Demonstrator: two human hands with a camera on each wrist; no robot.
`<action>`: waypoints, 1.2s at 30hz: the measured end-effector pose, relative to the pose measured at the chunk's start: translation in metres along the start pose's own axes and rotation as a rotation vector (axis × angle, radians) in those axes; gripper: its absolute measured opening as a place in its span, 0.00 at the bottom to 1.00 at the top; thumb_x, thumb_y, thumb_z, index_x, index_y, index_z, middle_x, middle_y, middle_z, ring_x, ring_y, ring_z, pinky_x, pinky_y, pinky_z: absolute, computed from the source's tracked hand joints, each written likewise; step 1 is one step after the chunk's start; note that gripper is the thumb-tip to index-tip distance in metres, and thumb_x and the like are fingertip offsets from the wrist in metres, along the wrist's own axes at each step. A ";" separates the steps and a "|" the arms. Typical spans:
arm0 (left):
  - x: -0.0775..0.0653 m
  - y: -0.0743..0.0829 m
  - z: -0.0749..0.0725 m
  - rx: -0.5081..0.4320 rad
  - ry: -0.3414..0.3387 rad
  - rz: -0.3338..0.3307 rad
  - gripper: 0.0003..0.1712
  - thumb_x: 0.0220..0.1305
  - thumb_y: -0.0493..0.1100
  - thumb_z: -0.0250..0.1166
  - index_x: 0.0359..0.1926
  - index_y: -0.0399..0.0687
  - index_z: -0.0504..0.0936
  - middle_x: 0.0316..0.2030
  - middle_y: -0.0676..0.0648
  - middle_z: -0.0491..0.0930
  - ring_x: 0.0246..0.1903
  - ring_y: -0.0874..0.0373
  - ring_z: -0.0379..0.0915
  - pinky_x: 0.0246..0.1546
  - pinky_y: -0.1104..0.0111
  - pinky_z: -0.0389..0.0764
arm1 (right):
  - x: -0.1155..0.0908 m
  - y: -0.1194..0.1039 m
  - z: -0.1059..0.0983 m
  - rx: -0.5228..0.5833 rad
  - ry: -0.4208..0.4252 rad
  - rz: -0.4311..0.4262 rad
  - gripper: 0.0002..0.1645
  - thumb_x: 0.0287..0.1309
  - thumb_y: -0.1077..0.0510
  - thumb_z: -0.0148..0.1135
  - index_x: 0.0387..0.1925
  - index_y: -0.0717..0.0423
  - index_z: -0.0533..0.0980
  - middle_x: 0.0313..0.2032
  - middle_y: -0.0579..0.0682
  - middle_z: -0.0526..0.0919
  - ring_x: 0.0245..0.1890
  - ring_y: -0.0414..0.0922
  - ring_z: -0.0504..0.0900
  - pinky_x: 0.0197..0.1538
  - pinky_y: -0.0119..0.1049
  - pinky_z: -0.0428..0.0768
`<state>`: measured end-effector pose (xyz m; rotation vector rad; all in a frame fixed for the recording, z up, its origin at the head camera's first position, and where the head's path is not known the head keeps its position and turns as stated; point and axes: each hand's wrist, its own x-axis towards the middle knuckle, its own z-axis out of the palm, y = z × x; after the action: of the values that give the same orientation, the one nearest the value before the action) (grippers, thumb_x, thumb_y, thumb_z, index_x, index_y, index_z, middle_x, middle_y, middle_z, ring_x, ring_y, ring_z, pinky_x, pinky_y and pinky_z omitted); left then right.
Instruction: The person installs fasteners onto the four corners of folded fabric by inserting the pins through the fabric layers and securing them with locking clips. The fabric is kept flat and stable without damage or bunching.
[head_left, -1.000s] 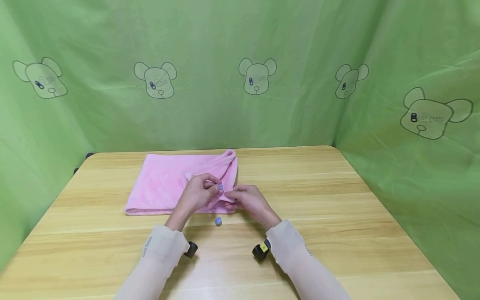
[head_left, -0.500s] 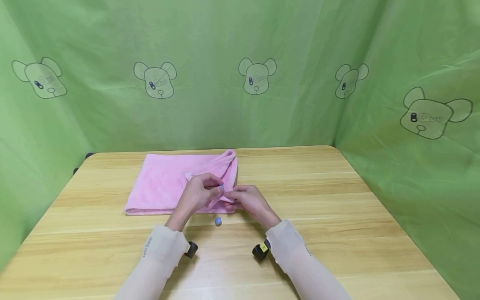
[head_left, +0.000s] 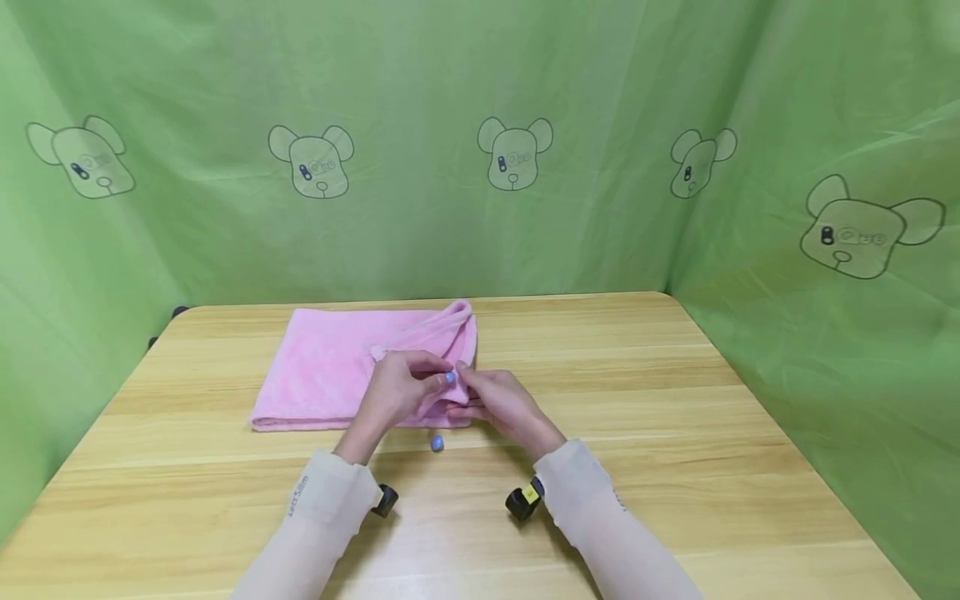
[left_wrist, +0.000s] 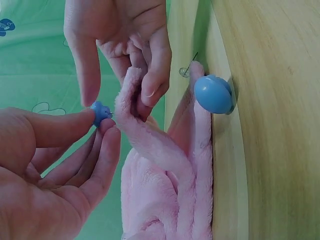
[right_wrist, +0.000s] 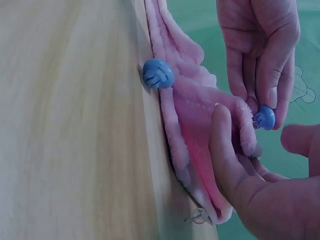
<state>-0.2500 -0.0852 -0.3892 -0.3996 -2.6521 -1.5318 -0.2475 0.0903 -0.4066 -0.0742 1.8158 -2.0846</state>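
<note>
Blue knob (head_left: 450, 377) with a thin metal pin (left_wrist: 113, 113), pinched in the left hand (head_left: 393, 387) at the edge of a pink cloth (head_left: 322, 362).

Nearest, a second blue knob (head_left: 437, 443) sits on the wooden table (head_left: 465, 542). Beyond it, the right hand (head_left: 507, 404) has just lifted its thumb off the cloth toward the pinched knob; its other fingers curl round the cloth's edge. That seems to leave both hands working where pin meets cloth; whether it has pierced cannot be told. The pinched knob looks domed and grooved. Behind hangs a green curtain (head_left: 405, 242).
</note>
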 end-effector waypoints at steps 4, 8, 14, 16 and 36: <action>0.000 -0.001 0.000 -0.007 0.006 0.008 0.09 0.56 0.36 0.72 0.38 0.49 0.87 0.35 0.52 0.86 0.37 0.59 0.80 0.45 0.58 0.80 | 0.002 0.001 0.000 -0.031 -0.006 -0.001 0.22 0.69 0.54 0.58 0.44 0.74 0.76 0.38 0.58 0.79 0.37 0.54 0.84 0.49 0.45 0.81; 0.000 -0.001 0.001 -0.010 0.002 -0.005 0.08 0.55 0.36 0.72 0.38 0.49 0.87 0.34 0.53 0.86 0.36 0.59 0.80 0.45 0.58 0.80 | 0.004 0.002 -0.001 -0.042 -0.011 0.003 0.21 0.69 0.56 0.58 0.46 0.75 0.76 0.37 0.57 0.80 0.35 0.53 0.84 0.50 0.47 0.80; -0.001 0.000 -0.001 0.024 -0.017 -0.017 0.08 0.56 0.37 0.72 0.39 0.48 0.87 0.35 0.53 0.86 0.36 0.59 0.80 0.43 0.59 0.80 | 0.003 0.002 -0.001 -0.034 -0.014 -0.008 0.21 0.69 0.57 0.57 0.50 0.74 0.75 0.41 0.60 0.81 0.34 0.51 0.84 0.50 0.47 0.80; -0.001 0.000 -0.001 0.032 -0.021 -0.018 0.08 0.56 0.37 0.72 0.39 0.48 0.87 0.35 0.53 0.86 0.35 0.59 0.80 0.42 0.60 0.81 | 0.003 0.002 -0.001 -0.028 -0.015 -0.010 0.21 0.68 0.57 0.58 0.50 0.74 0.75 0.41 0.60 0.81 0.33 0.50 0.84 0.49 0.46 0.80; -0.002 0.000 0.003 0.083 -0.058 -0.048 0.10 0.54 0.38 0.73 0.40 0.49 0.86 0.33 0.52 0.85 0.35 0.58 0.79 0.44 0.59 0.79 | 0.004 0.005 -0.001 -0.025 0.023 -0.030 0.17 0.66 0.62 0.57 0.45 0.76 0.76 0.32 0.56 0.82 0.28 0.46 0.84 0.42 0.38 0.84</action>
<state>-0.2477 -0.0831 -0.3910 -0.3838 -2.7783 -1.4381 -0.2498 0.0894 -0.4122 -0.0848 1.8654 -2.0912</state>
